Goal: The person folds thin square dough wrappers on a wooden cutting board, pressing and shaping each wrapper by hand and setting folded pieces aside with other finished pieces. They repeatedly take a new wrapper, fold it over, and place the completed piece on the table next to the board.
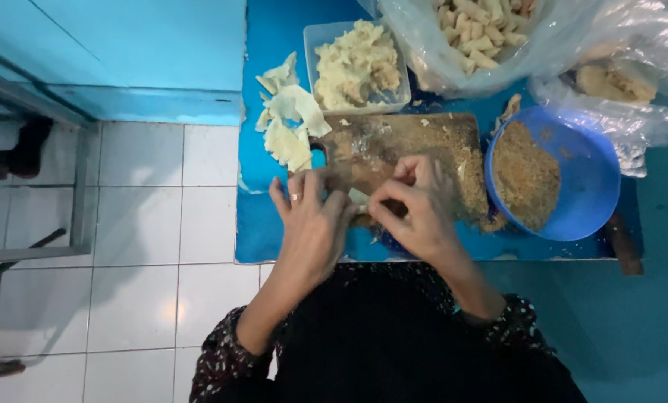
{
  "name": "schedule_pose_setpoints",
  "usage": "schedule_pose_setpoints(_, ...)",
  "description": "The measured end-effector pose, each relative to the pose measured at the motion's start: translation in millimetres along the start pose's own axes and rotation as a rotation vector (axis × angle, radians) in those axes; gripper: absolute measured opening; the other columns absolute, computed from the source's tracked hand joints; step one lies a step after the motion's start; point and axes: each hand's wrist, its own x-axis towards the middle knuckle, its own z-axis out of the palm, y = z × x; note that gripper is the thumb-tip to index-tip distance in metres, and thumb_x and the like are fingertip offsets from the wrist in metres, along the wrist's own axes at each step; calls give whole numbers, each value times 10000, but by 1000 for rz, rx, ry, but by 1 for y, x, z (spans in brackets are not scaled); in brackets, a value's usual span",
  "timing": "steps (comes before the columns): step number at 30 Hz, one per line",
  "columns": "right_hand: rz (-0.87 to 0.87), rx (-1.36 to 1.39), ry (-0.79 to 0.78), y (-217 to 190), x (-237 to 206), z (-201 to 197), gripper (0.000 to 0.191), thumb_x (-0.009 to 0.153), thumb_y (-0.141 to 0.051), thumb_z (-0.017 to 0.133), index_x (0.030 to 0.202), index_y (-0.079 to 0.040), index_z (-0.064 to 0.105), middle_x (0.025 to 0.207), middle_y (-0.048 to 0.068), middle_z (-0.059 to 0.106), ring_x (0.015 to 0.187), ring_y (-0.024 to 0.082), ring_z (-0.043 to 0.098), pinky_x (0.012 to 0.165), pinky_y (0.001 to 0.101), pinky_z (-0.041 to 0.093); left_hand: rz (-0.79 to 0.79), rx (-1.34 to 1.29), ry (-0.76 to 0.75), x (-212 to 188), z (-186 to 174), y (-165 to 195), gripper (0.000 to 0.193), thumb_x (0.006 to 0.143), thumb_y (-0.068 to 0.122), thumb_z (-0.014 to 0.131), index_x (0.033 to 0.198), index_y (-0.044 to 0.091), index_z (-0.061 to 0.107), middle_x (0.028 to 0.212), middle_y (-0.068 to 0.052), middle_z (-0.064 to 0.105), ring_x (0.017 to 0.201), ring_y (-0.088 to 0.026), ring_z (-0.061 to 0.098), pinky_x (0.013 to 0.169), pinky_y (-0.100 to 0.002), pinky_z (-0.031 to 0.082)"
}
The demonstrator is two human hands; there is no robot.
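Head view: left hand and right hand pinch one small pale dough piece between fingertips, over crumb-dusted brown wooden cutting board. Right of right hand, round blue plastic bowl of breadcrumbs. Beyond left hand, clear plastic tub of filling.

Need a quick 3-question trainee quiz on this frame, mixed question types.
1. True or false: the blue bowl holds brown crumbs.
2. Which hand wears a ring? A) left hand B) right hand
3. Fill in: both hands work over the wooden ____.

Key: 1 true. 2 A. 3 board.
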Motion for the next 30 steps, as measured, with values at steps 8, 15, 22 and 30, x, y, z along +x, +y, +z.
schedule_pose_setpoints(8,-54,-82,117,-9,-12,10,184,844,-261,824,1005,-188,773,1207,63,561,1073,266,511,945,468,359,-105,-65,103,5,7,2,164,854,178,764,919,55,677,1344,-159,519,1243,-398,444,1076,-669,255)
schedule_pose_setpoints(15,-15,-94,109,-13,-6,9,114,880,-255,799,971,-201,757,1218,62,550,1057,257,521,921,457,355,-46,43,204,-12,17,-2,169,834,223,807,980,178,733,1485,-130,483,1304,-366,452,1129,-720,196)
schedule_pose_setpoints(22,-68,-198,34,-13,2,13,123,939,-257,723,995,-158,677,1159,91,526,1072,292,532,928,516,348,-32,119,170,-18,19,-2,262,863,147,775,1123,173,747,1526,-127,458,1384,-344,428,1159,-733,179)
schedule_pose_setpoints(30,-44,-392,-124,4,55,9,255,995,-387,649,1031,-135,646,1156,114,515,1109,291,483,923,552,342,-280,-7,406,-36,-13,-24,434,900,73,794,1319,147,709,1544,-213,424,1340,-377,429,1135,-488,376)
